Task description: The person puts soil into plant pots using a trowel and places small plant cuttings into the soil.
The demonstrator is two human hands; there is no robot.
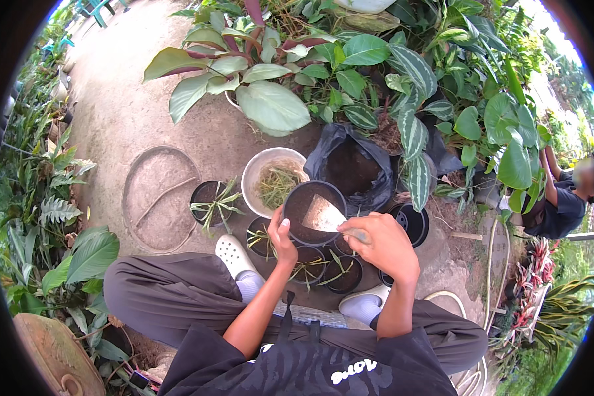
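Observation:
Held up in front of me is a black plastic pot (310,241) with dark soil inside. My left hand (282,239) grips its left side, thumb near the rim. My right hand (381,243) is closed round the handle of a trowel (322,215), whose flat, soil-smeared blade lies over the soil within the pot. Below the pot, several small black pots (347,290) with thin green seedlings stand between my feet, partly hidden by my hands. Behind it are an open black plastic bag (325,146) of soil and a white basin (247,177) holding cut grass-like plants.
Left of the basin stands a potted seedling (212,206). Black pots (417,223) sit beyond my right hand. Large leafy plants (270,102) crowd the back. A hose (490,277) runs along the right, where another person (556,214) sits. A ring mark (162,198) shows on the ground.

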